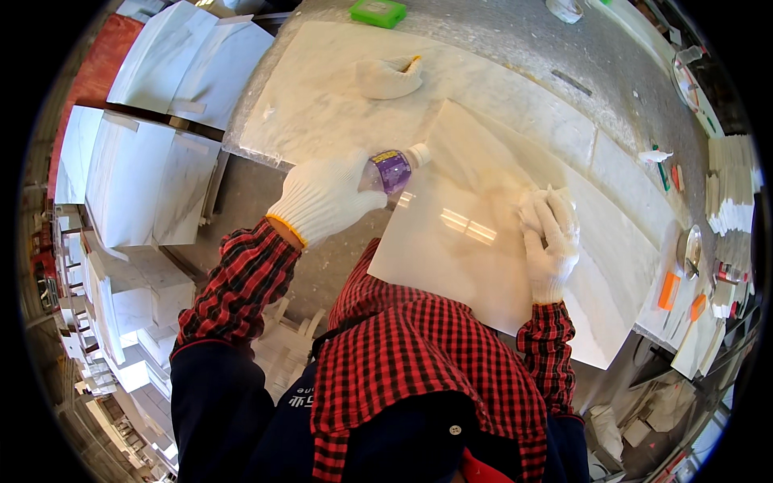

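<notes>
My left hand point(326, 193), in a white knit glove, is closed around a clear plastic bottle point(390, 172) with a purple label. The bottle is tilted, its white cap end toward the left edge of a glossy cream stone slab point(451, 241). On the slab's right part rests my right hand point(551, 237), also gloved, with its fingers stretched out and slightly apart. Whether anything lies beneath those fingers is hidden. The slab lies at an angle over a paler marble sheet point(314, 88) on the bench. Beyond the bottle sits a crumpled white knit glove point(390, 76) with an orange edge.
Stacked white marble panels point(137, 177) stand at the left beside the bench. A green box point(378, 12) and a roll of tape point(564, 10) are at the far side. Toward the right lie an orange-handled tool point(668, 290) and a pile of thin pale strips point(731, 185).
</notes>
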A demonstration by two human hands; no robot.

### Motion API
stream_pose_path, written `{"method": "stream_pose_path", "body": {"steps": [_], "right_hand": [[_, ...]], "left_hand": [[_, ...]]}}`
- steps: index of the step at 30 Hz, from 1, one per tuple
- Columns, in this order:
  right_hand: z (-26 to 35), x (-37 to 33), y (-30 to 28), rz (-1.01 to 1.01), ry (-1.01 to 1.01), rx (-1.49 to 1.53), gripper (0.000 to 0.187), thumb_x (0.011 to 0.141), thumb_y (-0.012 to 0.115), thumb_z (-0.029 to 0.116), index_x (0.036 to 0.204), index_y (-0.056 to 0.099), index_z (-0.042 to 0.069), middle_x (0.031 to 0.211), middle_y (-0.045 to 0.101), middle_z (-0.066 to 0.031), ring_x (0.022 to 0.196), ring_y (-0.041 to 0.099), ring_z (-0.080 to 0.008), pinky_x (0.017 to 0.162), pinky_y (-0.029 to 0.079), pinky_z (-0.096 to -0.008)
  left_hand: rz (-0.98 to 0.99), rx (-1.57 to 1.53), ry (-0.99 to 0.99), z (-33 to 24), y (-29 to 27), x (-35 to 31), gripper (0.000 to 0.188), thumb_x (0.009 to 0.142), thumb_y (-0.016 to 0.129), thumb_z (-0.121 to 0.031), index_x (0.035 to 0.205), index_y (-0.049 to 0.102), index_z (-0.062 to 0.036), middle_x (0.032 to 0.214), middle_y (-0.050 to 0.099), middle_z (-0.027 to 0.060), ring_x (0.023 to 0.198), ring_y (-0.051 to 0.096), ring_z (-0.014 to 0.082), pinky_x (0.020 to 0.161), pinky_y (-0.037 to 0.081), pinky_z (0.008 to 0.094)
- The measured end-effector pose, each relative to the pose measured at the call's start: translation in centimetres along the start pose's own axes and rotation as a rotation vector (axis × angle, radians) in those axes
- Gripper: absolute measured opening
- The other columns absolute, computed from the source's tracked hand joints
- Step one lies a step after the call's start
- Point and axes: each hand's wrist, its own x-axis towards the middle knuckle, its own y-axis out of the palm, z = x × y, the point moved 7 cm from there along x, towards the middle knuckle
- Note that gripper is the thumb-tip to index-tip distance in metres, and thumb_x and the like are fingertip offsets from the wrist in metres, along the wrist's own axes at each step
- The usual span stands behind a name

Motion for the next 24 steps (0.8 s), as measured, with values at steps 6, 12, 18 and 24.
{"method": "stream_pose_path", "body": {"steps": [6, 12, 18, 24], "right_hand": [[1.6, 1.5, -0.6, 0.299, 0.027, -0.174, 0.058, 0.077, 0.075, 0.007, 0.135, 0.069, 0.013, 0.144, 0.059, -0.0122, 0.136, 0.052, -0.0363, 0.113, 0.041, -0.0480], [0.5, 4.0, -1.3, 0.447, -0.214, -0.188, 0.048, 0.082, 0.074, 0.018, 0.130, 0.071, 0.018, 0.129, 0.064, -0.0120, 0.122, 0.056, -0.0339, 0.107, 0.041, -0.0460], [3.5, 6.5, 0.9, 0.344, -0.019, 0.003, 0.038, 0.086, 0.068, 0.014, 0.122, 0.074, 0.020, 0.106, 0.066, -0.0127, 0.102, 0.061, -0.0338, 0.092, 0.046, -0.0471], [10.7, 6.3, 5.9, 0.555, -0.180, -0.122, 0.015, 0.088, 0.066, 0.013, 0.102, 0.069, 0.016, 0.095, 0.063, -0.0089, 0.093, 0.061, -0.0344, 0.080, 0.045, -0.0499]], "left_hand": [[0.016, -0.034, -0.036, 0.4, 0.1, 0.2, 0.056, 0.084, 0.071, -0.047, 0.117, 0.065, -0.0021, 0.095, 0.073, 0.0213, 0.088, 0.072, 0.0379, 0.077, 0.055, 0.0459], [0.019, -0.060, -0.087, 0.2, -0.3, -0.2, 0.060, 0.084, 0.071, -0.046, 0.124, 0.063, -0.0025, 0.098, 0.073, 0.0225, 0.092, 0.071, 0.0407, 0.079, 0.055, 0.0469], [-0.100, -0.302, -0.204, 1.0, -0.2, -3.1, 0.067, 0.083, 0.076, -0.046, 0.130, 0.059, -0.0019, 0.104, 0.073, 0.0233, 0.100, 0.071, 0.0414, 0.084, 0.055, 0.0478], [-0.334, -0.667, -0.313, 3.0, 3.0, -6.9, 0.075, 0.082, 0.080, -0.041, 0.140, 0.055, -0.0028, 0.118, 0.073, 0.0209, 0.110, 0.071, 0.0352, 0.094, 0.054, 0.0421]]}}
